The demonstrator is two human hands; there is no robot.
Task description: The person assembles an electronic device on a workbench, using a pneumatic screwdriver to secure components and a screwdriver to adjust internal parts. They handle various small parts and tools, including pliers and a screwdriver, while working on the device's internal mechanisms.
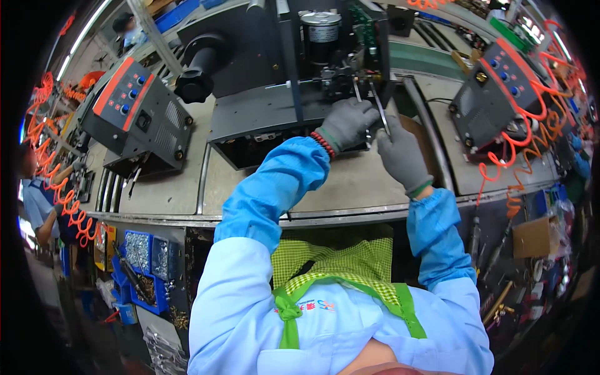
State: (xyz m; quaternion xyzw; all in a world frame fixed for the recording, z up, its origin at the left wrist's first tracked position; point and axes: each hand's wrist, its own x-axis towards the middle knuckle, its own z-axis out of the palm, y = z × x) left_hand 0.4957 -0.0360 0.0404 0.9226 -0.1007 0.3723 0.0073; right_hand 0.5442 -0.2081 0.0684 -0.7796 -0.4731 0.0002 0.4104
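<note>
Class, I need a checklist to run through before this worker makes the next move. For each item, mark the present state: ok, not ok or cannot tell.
1. Hands protected: ok; the left hand and right hand both wear grey gloves.
2. Forearms covered: ok; blue oversleeves on both.
3. Tool in hand: ok; the right hand grips a slim metal tool.
4. Tool tip seated on the mechanism: cannot tell; too small to see.
5. Left hand's hold: cannot tell; what it grips is unclear.
6. Mechanism reachable: ok; the dark grey housing is open around it.
</note>
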